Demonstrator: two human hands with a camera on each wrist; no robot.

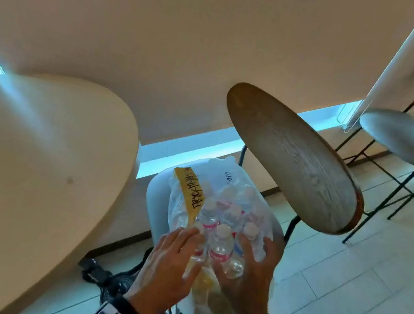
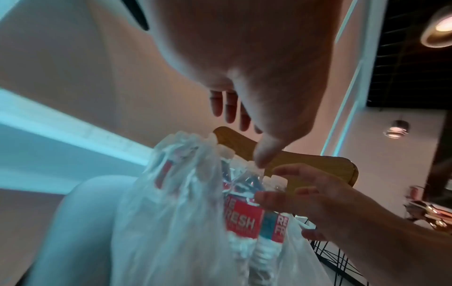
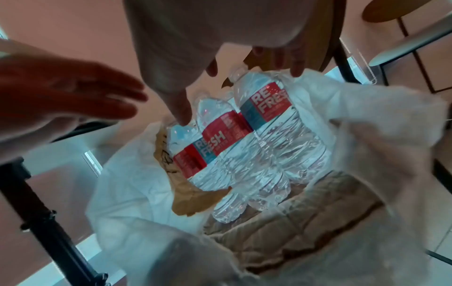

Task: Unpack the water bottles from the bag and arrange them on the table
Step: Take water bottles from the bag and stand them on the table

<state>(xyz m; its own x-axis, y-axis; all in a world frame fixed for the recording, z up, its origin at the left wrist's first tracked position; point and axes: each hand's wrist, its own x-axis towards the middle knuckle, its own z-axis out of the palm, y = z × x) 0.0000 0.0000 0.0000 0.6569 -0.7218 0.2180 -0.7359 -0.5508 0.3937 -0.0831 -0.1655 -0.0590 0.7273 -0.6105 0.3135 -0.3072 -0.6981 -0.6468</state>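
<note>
Head view: clear plastic water bottles (image 1: 221, 244) sit in the translucent white plastic bag (image 1: 225, 187) on a grey chair seat (image 1: 157, 195) at 6 o'clock; the cream tabletop (image 1: 36, 155) at 9 o'clock carries none, so unpacking is hardly begun.
Left wrist view: the left hand (image 2: 257, 77), fingers (image 2: 231, 108) straight, holds nothing.
Right wrist view: the right hand (image 3: 208, 38), fingers spread, touches the bottles without gripping.

Red-and-blue-labelled clear bottles (image 3: 244, 139) in a white translucent bag (image 3: 127, 183)

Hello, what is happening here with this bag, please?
A person is reaching with both hands into a clear plastic bag on a chair seat. The left hand and right hand are open around the water bottles, gripping none yet. The table beside holds no bottle.
</note>
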